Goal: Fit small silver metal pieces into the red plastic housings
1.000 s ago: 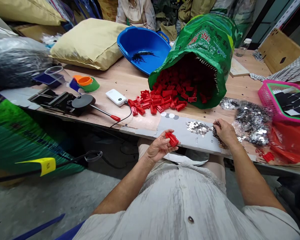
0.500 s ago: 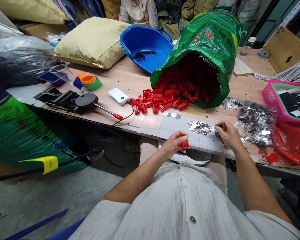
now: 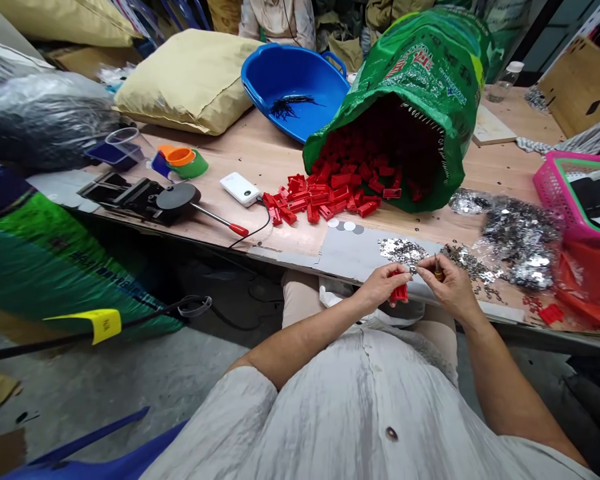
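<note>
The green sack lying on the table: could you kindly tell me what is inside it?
Red plastic pieces fill the green sack's mouth and spill onto the table. Further back, the sack's inside is hidden.

View: the scene is being taken from the person's head, right now, by one worn camera.
Facing: forward and down, with the shirt (image 3: 360, 413) looked over from above.
Nearness: the left hand (image 3: 383, 287) and right hand (image 3: 450, 290) are held close in shot.
Reach: the table (image 3: 263, 157) is framed across the middle, and a seated person (image 3: 277, 23) is caught at the top edge.
</note>
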Action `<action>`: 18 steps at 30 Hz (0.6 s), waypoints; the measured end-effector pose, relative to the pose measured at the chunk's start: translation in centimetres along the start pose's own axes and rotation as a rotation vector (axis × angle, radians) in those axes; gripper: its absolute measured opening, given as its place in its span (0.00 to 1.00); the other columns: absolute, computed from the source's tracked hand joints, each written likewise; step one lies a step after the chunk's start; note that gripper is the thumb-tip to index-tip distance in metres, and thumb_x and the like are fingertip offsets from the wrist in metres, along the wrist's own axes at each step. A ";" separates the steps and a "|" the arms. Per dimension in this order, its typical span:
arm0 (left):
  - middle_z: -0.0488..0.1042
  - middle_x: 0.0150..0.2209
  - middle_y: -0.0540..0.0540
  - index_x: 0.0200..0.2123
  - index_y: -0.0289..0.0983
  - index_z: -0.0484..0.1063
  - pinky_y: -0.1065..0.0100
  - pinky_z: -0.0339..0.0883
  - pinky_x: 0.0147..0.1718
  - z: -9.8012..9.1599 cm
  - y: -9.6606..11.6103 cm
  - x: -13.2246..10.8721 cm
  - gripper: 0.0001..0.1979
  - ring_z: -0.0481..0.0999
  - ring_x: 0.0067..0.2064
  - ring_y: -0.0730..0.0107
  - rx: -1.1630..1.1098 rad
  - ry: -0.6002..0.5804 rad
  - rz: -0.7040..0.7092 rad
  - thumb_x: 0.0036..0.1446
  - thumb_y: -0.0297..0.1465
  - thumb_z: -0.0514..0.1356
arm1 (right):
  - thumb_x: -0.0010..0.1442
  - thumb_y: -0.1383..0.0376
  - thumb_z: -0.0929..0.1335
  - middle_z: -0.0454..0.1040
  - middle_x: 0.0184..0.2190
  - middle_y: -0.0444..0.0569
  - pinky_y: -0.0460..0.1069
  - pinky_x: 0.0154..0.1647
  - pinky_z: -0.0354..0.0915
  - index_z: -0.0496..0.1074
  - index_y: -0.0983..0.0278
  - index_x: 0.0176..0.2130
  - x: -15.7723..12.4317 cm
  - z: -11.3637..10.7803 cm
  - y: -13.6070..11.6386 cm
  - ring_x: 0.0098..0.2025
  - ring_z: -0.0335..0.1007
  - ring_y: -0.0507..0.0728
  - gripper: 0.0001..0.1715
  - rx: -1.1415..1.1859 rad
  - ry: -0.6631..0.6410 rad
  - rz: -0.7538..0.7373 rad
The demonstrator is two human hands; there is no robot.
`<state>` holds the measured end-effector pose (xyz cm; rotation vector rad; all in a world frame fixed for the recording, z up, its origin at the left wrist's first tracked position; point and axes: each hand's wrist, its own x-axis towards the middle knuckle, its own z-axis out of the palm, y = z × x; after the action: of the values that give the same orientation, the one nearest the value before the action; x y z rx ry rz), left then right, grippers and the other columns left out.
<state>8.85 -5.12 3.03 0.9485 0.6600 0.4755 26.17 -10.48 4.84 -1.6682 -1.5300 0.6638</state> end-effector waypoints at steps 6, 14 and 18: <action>0.69 0.18 0.53 0.33 0.36 0.66 0.79 0.54 0.14 0.1 -0.4 0.2 0.16 0.70 0.18 0.76 0.022 0.015 -0.019 0.52 0.42 0.63 | 0.62 0.57 0.67 0.75 0.31 0.46 0.49 0.34 0.64 0.71 0.60 0.37 -0.4 -0.2 0.1 0.32 0.69 0.54 0.10 -0.011 -0.034 0.009; 0.68 0.18 0.54 0.31 0.36 0.65 0.79 0.53 0.13 0.7 -0.8 0.5 0.10 0.71 0.18 0.75 0.025 -0.002 -0.054 0.52 0.36 0.61 | 0.59 0.54 0.69 0.72 0.28 0.44 0.48 0.30 0.62 0.70 0.61 0.32 -0.8 -1.0 1.7 0.29 0.65 0.53 0.14 0.158 -0.139 0.087; 0.68 0.17 0.54 0.31 0.36 0.65 0.79 0.53 0.13 0.9 -0.7 0.4 0.10 0.70 0.17 0.76 0.039 0.010 -0.051 0.54 0.36 0.60 | 0.58 0.54 0.69 0.70 0.27 0.43 0.47 0.29 0.60 0.70 0.62 0.32 -1.0 -1.0 1.7 0.27 0.63 0.52 0.14 0.212 -0.175 0.132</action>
<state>9.83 -5.72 2.71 0.9649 0.7031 0.4238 27.82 -11.66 3.88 -1.5919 -1.4205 1.0295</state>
